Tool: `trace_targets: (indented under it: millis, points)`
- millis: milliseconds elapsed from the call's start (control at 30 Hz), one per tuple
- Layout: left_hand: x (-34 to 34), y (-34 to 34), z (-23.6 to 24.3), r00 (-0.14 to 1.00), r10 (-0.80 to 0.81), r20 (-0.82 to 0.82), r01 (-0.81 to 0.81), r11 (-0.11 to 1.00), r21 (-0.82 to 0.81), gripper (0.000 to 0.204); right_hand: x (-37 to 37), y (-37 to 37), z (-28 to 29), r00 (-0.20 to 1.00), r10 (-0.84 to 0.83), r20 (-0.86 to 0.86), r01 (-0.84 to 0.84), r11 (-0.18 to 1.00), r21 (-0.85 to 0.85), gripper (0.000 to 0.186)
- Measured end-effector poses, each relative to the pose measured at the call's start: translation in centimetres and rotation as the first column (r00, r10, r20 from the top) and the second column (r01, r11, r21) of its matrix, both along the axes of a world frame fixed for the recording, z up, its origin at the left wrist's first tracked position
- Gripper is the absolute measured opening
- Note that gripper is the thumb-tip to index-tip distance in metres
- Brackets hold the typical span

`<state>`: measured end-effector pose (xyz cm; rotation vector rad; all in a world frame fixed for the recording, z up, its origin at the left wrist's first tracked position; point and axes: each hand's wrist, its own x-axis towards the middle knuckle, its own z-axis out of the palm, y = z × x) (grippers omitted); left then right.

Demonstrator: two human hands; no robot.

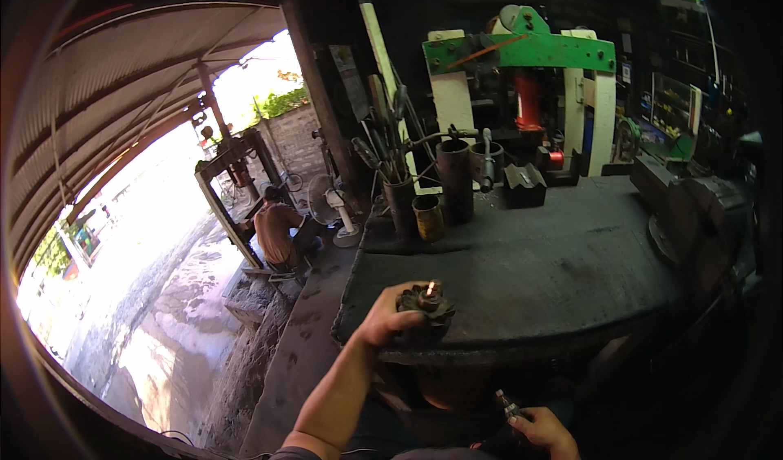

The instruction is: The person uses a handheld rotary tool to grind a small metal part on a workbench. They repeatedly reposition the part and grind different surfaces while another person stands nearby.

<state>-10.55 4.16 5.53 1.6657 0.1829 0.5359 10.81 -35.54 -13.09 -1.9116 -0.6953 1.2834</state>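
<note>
My left hand (pixel 390 316) is closed round the side of a dark alternator rotor (pixel 432 307), with claw-like fins and a shiny copper-coloured shaft end pointing up. The rotor is at the front edge of the dark workbench (pixel 538 272); whether its underside rests on the top cannot be told. Lower and to the right, below the bench edge, my right hand (pixel 545 430) is closed round a slim tool (pixel 510 407) with a bright metal tip pointing up and left. The lower part of this tool is hidden by my fingers and shadow.
Metal tubes holding rods and tools (pixel 400 203) and a rusty yellow can (pixel 427 218) stand at the bench's back left. Behind stands a green-and-white press (pixel 522 52). A dark vise (pixel 701 215) occupies the right. Beyond, a person (pixel 279 227) crouches near a fan (pixel 326 203).
</note>
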Motion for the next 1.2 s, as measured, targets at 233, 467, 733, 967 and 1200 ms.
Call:
trace_targets:
  millis: [233,467,733,967,1200]
  points:
    - [6.1,-0.9,3.4,0.791,0.465,-0.399,0.224,0.387,0.894,0.095,0.1,0.2,3.9,0.995,-0.033,-0.091,0.057,0.96,0.273,0.042]
    - [5.5,-0.2,-0.4,0.855,0.434,-0.284,0.077,0.434,0.898,0.11,2.7,1.9,9.0,0.925,-0.169,-0.341,0.354,0.713,0.605,0.058]
    - [0.7,-0.5,-4.6,0.854,0.52,0.021,-0.224,0.33,0.917,0.111,0.1,6.2,9.1,0.934,-0.151,-0.324,0.328,0.725,0.606,0.052]
    - [-4.5,-12.9,-11.6,0.987,0.157,0.021,-0.136,0.771,0.622,0.105,-4.2,10.1,8.6,0.946,0.084,-0.312,0.214,0.56,0.8,0.047]
    - [-6.4,-16.1,-13.2,0.961,0.274,0.031,-0.266,0.951,-0.16,0.097,-9.0,15.2,12.0,0.965,0.139,0.223,-0.263,0.534,0.804,0.067]
